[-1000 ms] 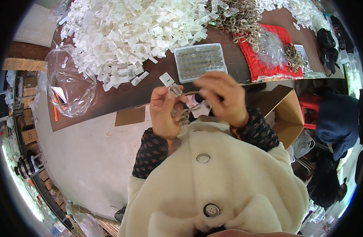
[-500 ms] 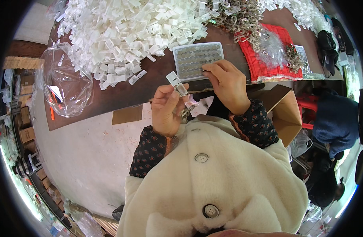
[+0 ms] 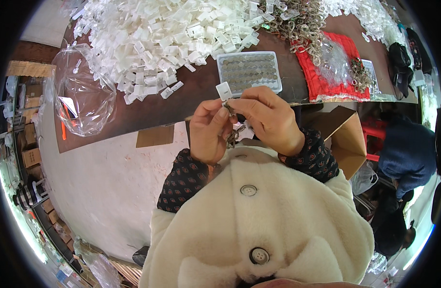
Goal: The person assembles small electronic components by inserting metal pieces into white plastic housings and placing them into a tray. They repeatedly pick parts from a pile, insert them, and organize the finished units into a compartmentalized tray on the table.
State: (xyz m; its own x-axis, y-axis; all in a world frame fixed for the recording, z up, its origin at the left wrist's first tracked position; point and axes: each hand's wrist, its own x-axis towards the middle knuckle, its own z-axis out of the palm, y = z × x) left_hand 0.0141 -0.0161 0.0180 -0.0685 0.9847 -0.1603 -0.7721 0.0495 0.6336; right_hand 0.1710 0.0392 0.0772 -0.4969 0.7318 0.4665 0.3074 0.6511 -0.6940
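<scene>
My left hand [image 3: 208, 132] pinches a small white plastic case [image 3: 224, 91] whose square lid stands flipped up. A metal key-ring chain [image 3: 232, 138] hangs below the left fingers. My right hand [image 3: 271, 120] has thumb and fingers pressed together at the lower half of the case; whatever is between those fingertips is hidden. Just beyond both hands, on the brown table, sits a shallow white tray [image 3: 278, 72] holding rows of flat round grey button cells [image 3: 249, 67].
A big heap of white plastic cases [image 3: 158, 43] covers the table's far side. Metal key rings [image 3: 297, 21] are piled right of it, near a red cloth [image 3: 309, 69]. A clear plastic bag [image 3: 86, 96] lies left. Below right is an open cardboard box [image 3: 350, 139]; a person [image 3: 408, 149] is beyond.
My right hand has come from the tray's near edge down and left to the case. The left hand has shifted slightly, still holding the case.
</scene>
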